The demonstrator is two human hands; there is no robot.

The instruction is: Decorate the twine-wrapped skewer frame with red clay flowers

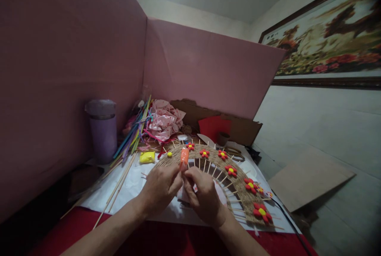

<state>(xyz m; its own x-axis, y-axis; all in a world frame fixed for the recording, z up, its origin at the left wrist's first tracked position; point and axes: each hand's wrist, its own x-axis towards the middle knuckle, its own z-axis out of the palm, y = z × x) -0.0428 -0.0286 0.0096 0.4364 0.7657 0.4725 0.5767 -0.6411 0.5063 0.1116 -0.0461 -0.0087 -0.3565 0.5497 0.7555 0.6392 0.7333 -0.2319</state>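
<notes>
My left hand [160, 188] and my right hand [202, 196] meet over the table, fingers pinched together around a small orange piece [184, 158] that looks like clay. Just behind them lies a woven twine arc [238, 188] on thin wooden sticks, studded with several red flowers with yellow centres [262, 211]. A yellow lump [147, 157] and a tiny yellow ball [169, 154] rest to the left of the arc. White paper [131, 186] covers the table under the work.
A purple lidded cup [102, 131] stands at the left by the pink partition [74, 69]. Coloured sticks and wooden skewers [131, 141] fan out beside it. Crumpled pink cloth [165, 121], cardboard [244, 129] and red paper [214, 128] lie behind. A black cable [285, 216] runs right.
</notes>
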